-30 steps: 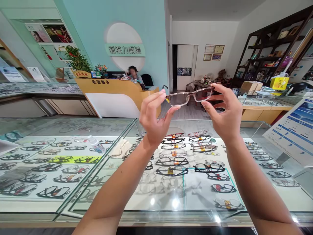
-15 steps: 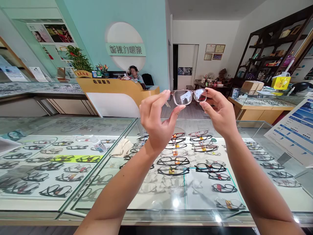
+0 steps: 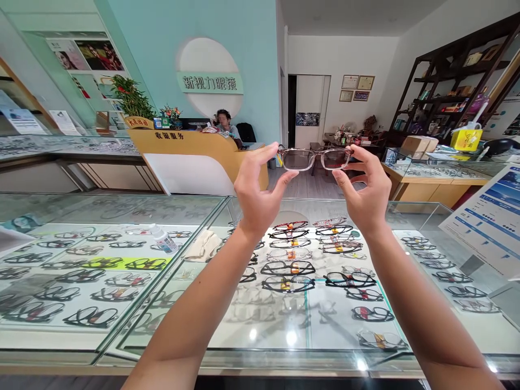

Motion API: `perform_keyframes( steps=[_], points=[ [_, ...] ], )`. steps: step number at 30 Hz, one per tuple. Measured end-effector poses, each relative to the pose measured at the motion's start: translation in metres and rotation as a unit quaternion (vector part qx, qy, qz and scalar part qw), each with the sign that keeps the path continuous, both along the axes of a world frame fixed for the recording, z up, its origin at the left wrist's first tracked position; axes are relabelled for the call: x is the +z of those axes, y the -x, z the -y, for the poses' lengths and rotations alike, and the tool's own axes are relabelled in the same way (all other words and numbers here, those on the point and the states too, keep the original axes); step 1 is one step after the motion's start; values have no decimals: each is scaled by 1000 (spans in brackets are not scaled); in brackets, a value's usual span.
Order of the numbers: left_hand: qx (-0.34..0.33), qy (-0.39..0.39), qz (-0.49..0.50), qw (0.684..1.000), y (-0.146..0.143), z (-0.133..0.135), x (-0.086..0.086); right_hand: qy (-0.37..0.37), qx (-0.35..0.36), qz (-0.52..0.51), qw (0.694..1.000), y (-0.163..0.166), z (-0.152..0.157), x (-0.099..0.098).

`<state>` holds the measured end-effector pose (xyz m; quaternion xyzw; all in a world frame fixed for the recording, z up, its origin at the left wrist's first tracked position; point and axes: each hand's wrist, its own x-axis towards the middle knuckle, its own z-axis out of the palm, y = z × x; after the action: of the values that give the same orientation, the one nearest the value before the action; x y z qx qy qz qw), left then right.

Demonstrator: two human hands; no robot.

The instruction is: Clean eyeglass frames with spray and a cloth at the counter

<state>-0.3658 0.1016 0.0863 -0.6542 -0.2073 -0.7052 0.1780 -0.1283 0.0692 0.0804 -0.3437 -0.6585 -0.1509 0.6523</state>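
A pair of eyeglasses (image 3: pixel 316 153) with a dark upper rim and clear lower rims is held up in front of me, above the glass display case. My left hand (image 3: pixel 262 187) is closed with its fingertips at the left end of the frame. At the opposite end, my right hand (image 3: pixel 363 187) pinches the frame between fingers and thumb. Both lenses face the room, and the shop shows through them. The temples are mostly hidden by my fingers. A small yellow patch shows beside the left lens.
Below my arms, a glass display case (image 3: pixel 280 355) holds rows of eyeglasses. A spray bottle (image 3: pixel 163 239) and a beige cloth (image 3: pixel 203 245) rest on the glass at left. A printed sign (image 3: pixel 487 216) stands at right. Behind a yellow-fronted counter (image 3: pixel 190 143) sits a person (image 3: pixel 227 125).
The eyeglasses have turned from a slant to face-on and look more level. My left hand has shifted slightly right, and the hands now sit at the frame's two outer ends.
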Motion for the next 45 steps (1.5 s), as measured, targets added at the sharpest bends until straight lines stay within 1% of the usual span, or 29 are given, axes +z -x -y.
perform_keyframes(
  steps=[4,8,12,15,18,20,25,27,29,37,45],
  points=[
    [-53,61,14,997,1,-1,2,-27,-23,8,999,2,5,4],
    [-98,101,14,990,2,-3,3,-54,-33,17,998,4,11,7],
    [-116,119,9,986,2,-5,2,-70,-32,17,997,5,12,9],
    [-121,129,16,984,1,-5,1,-68,-34,18,997,4,13,9],
    [-110,138,31,984,-2,-4,0,-50,-42,22,998,5,13,10],
    [-88,132,46,986,-4,-2,-1,-35,-42,24,998,6,13,9],
    [-13,60,60,996,-11,5,-4,-6,-13,20,1000,5,11,7],
    [3,42,56,998,-12,6,-4,4,-7,19,1000,4,10,7],
    [13,40,53,998,-12,7,-4,11,-8,20,1000,4,9,7],
    [5,86,53,995,-9,3,-5,-9,-17,20,1000,12,16,9],
    [1,61,58,996,-10,5,-4,-29,-10,26,999,13,18,10]
  ],
)
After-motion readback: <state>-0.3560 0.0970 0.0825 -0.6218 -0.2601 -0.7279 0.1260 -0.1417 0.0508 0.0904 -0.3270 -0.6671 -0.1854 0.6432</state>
